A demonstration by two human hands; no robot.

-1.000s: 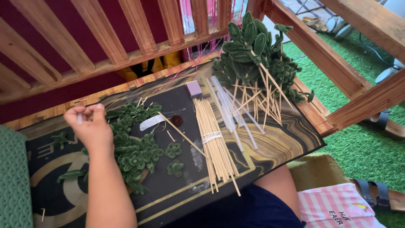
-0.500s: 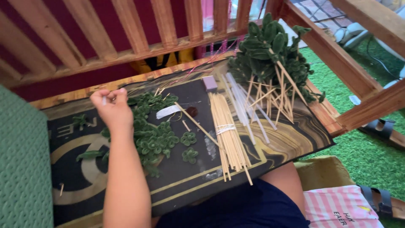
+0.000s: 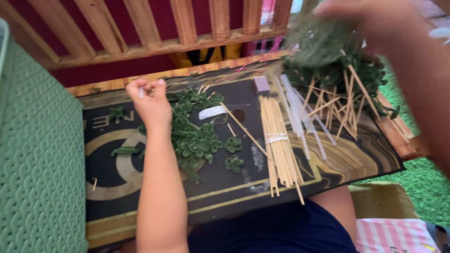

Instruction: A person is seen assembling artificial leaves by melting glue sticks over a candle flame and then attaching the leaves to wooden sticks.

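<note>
The dark surface [image 3: 117,173] with gold bands lies across the lap. The right hand [image 3: 375,14], blurred, grips a green leafy bunch [image 3: 323,44] above stick-mounted foliage. The left hand [image 3: 150,100] pinches a small white piece [image 3: 141,92], touching the green coils [image 3: 197,140]. Right of the coils lies a tied stick bundle [image 3: 279,140].

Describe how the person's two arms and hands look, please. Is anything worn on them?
Both forearms are bare: no sleeves, watch or bracelets show. The left hand has no glove or ring that I can see. The right hand is motion-blurred, so small details cannot be told.
</note>
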